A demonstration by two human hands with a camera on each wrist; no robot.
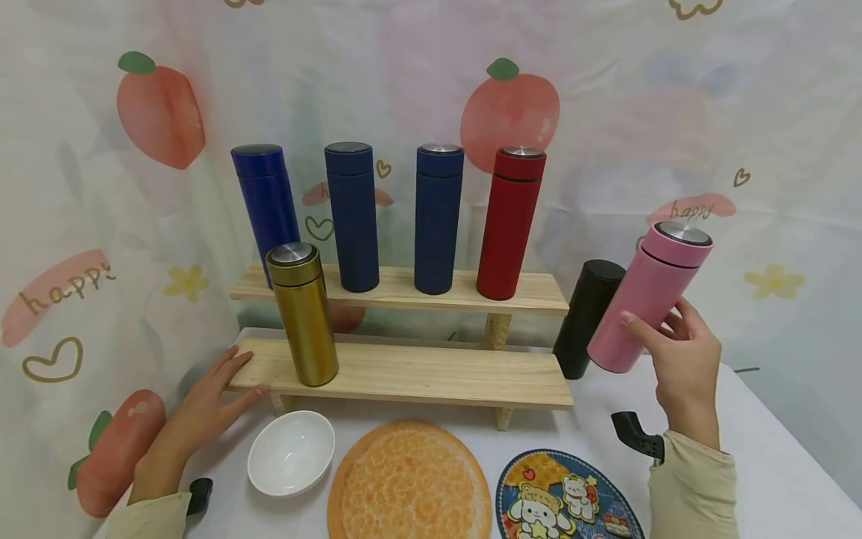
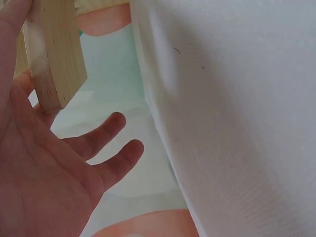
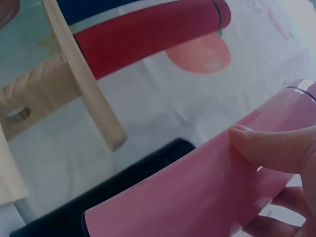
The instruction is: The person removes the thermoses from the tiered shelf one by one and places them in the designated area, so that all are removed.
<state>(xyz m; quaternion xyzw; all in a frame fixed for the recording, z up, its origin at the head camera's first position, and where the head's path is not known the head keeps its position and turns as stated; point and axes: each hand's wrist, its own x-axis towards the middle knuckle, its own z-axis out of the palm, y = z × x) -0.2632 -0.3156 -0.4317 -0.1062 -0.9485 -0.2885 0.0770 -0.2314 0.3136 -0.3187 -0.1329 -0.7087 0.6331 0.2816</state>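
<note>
My right hand (image 1: 688,367) holds a pink thermos (image 1: 646,299) with a silver lid. It is tilted to the right above the table, thumb on its near side, as the right wrist view also shows. Just left of it stands a black thermos (image 1: 588,318), partly overlapped by the pink one. My left hand (image 1: 209,404) grips the left end of the two-tier wooden rack (image 1: 444,372) at its lower board, thumb at the front edge. In the left wrist view two fingers (image 2: 123,160) stick out beside the board. A gold thermos (image 1: 304,322) stands on that board.
On the upper board stand a bright blue thermos (image 1: 266,202), two dark blue thermoses (image 1: 352,217) (image 1: 438,221) and a red thermos (image 1: 509,224). Before the rack lie a white bowl (image 1: 291,454), a round orange-brown mat (image 1: 409,486) and a blue cartoon mat (image 1: 569,498).
</note>
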